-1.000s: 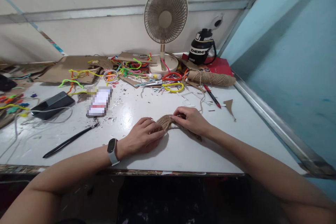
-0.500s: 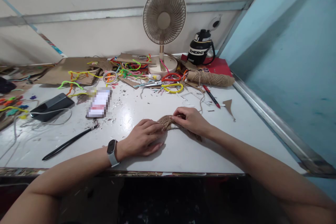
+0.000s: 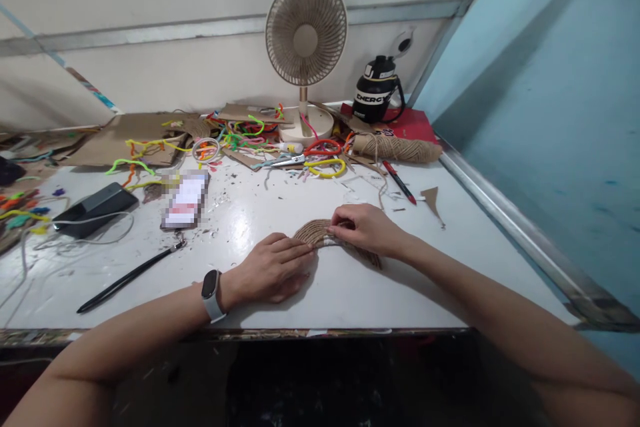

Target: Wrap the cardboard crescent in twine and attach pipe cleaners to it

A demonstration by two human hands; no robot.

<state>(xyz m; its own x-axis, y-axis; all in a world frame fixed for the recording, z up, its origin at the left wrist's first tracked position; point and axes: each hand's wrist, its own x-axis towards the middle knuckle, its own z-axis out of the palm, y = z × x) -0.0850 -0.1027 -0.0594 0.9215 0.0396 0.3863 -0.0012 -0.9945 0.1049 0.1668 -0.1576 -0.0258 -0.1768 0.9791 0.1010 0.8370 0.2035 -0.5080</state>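
On the white table lies an arch of brown jute twine [image 3: 312, 232], laid in several curved rows side by side, with a white patch of backing showing near its middle. My left hand [image 3: 273, 268], with a grey-banded watch on the wrist, rests over the arch's left end, its fingers held together and pressing it. That end is hidden beneath the hand. My right hand [image 3: 363, 230] is closed in a pinch on the twine at the arch's upper right. The rows' loose right ends show below the right palm.
At the back stand a fan [image 3: 306, 40] and a black jug [image 3: 376, 95]. Scissors [image 3: 320, 159], a twine roll [image 3: 397, 148], coloured pipe cleaners and cardboard [image 3: 115, 140] lie before them. A red-black marker [image 3: 400, 182] is at right; a phone [image 3: 185, 200] and cabled black device [image 3: 97, 209] at left.
My left hand has slid slightly down and left, its fingers now closer together, uncovering more of the twine rows. The right hand stays pinched at the arch. The whole view has shifted a little.
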